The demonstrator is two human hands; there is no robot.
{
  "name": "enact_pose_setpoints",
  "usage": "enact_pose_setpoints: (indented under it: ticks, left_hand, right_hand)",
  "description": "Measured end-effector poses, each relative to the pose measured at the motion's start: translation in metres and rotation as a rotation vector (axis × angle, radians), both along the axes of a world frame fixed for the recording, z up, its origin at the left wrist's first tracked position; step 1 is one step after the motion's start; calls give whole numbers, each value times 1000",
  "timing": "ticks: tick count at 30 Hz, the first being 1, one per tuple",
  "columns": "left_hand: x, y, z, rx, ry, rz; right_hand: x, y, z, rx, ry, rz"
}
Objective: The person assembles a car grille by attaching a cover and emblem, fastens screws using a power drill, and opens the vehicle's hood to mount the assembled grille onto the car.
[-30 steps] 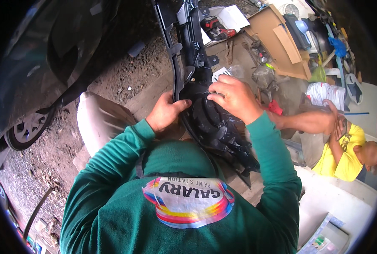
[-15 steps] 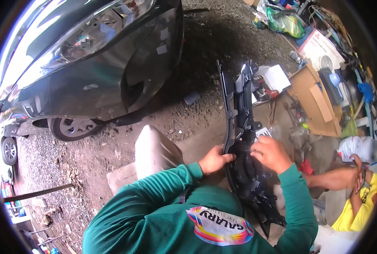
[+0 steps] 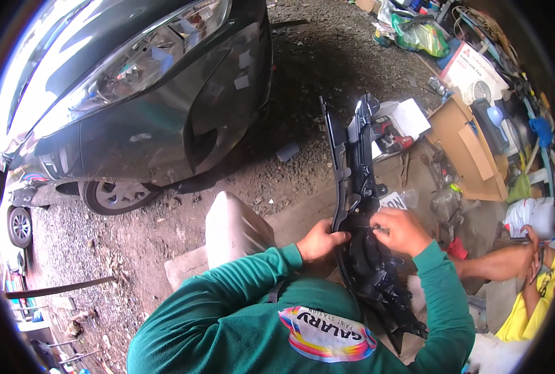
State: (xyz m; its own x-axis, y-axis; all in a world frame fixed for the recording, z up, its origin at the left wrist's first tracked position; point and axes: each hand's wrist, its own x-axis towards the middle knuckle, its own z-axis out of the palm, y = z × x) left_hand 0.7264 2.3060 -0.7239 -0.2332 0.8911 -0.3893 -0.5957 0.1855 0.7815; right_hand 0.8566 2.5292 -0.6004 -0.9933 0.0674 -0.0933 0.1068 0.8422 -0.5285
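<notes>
A long, ribbed black plastic car part [image 3: 363, 156] lies lengthwise in front of me, its near end by my right forearm. My left hand [image 3: 321, 242] grips its left edge, with the thumb on top and the other fingers hidden beneath. My right hand [image 3: 402, 230] is over the part's right side, with thumb and fingers pinched together. What the right fingers hold, if anything, is too small to make out.
A dark car [image 3: 134, 143] stands at the far left. Beyond the part are a white box [image 3: 411, 118] with a red and black power tool [image 3: 389, 140], and an open cardboard box [image 3: 461, 143]. At the right sits a person in a yellow shirt [image 3: 520, 311].
The whole view has shifted slightly, moving the scene a little right and down. Both hands keep nearly the same places on the black plastic car part.
</notes>
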Motion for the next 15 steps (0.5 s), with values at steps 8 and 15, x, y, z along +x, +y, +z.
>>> enact_pose_setpoints:
  ticks: [8, 15]
  left_hand:
    - [-2, -3, 16, -58, -7, 10]
    - [-2, -4, 6, 9, 31, 23]
  right_hand:
    - [0, 2, -1, -81, 4, -33]
    - [5, 15, -20, -117, 7, 12]
